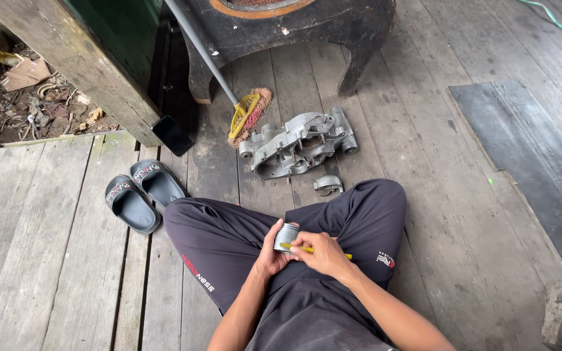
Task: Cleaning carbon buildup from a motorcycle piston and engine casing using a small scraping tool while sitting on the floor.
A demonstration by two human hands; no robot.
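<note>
- Piston [286,235], small grey metal cylinder, sits over the person's lap between the crossed legs; its round crown faces up and away from the person, so its axis stands near upright with a slight tilt
- Left hand [269,255] wraps the piston from the left and below, fingers curled shut around its wall
- Right hand [323,253] lies just beside the piston on its right, fingers pinched closed on a yellow tool [307,249]
- Yellow tool is slim, long axis near level, running left to right across the piston's near side; left tip touches the piston wall, right end shows past the right hand
- Engine crankcase [299,144], bare grey casting, lies flat on the plank floor [424,169] ahead of the knees, open side up; long axis runs left to right, rising slightly to the right; its hollow shows no loose parts that can be made out
- Small metal part [328,185] lies on the planks between the crankcase and the right knee, apart from both
- Broom [247,112] with yellow head rests just left of the crankcase, handle slanting up to the left
- Pair of black sandals [141,194] stands left of the left knee; dark phone [172,135] lies beyond them
- Dark mat [528,162] covers planks at the right
</note>
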